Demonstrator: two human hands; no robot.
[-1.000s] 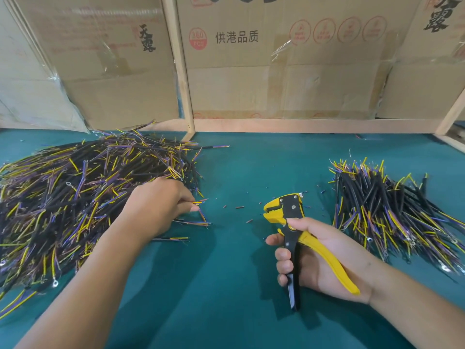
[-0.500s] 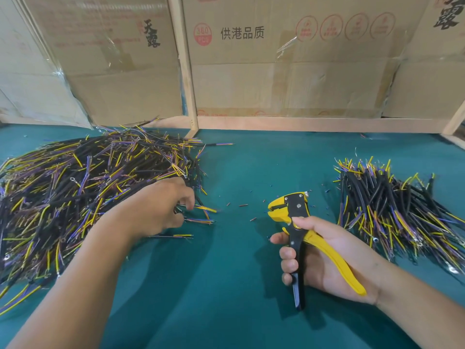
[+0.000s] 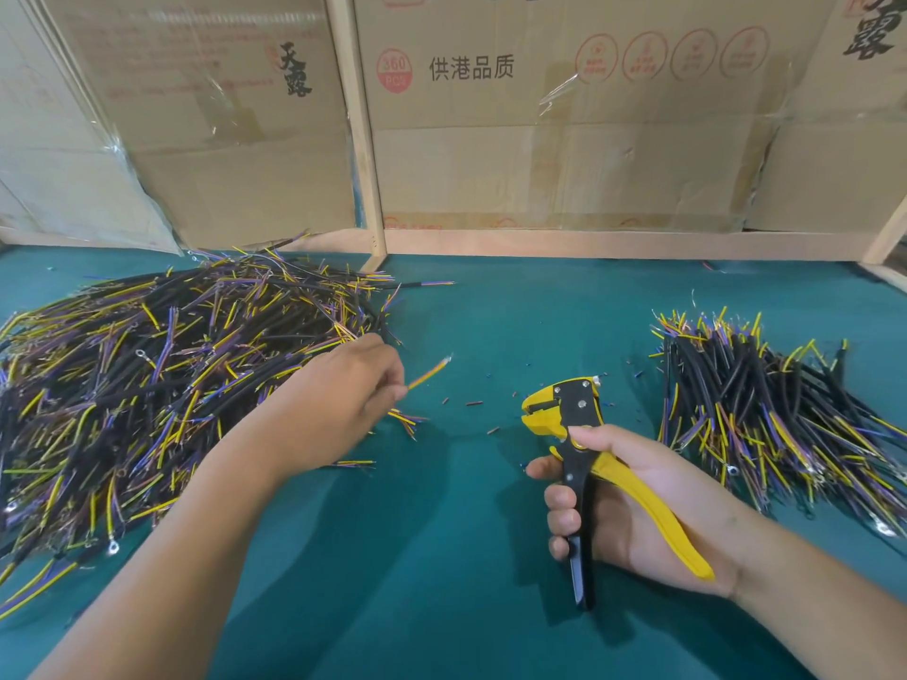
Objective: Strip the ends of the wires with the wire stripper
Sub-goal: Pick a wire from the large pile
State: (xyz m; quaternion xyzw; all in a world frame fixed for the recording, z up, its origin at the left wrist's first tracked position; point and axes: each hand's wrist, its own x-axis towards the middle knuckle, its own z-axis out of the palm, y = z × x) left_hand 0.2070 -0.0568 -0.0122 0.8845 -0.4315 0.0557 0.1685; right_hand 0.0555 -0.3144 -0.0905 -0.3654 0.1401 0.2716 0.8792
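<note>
I saw my left hand (image 3: 338,400) at the right edge of the big wire pile (image 3: 162,385) on the left of the green desk (image 3: 441,581), its fingers pinched together on one wire (image 3: 428,374). The yellow and purple end of that wire stuck out to the right of the fingertips, raised a little off the desk and angled toward the far right. My right hand (image 3: 633,503) lay near me on the right, fingers curled around the handles of the yellow and black wire stripper (image 3: 574,434). The tool's head pointed away from me and a little left, apart from the held wire. A smaller pile of wires (image 3: 785,414) lay at the right of the desk, just beyond the right hand. Small scraps of insulation (image 3: 473,403) were scattered on the desk between the two hands. Cardboard boxes (image 3: 564,139) stood along the far edge behind a wooden frame (image 3: 358,139).
</note>
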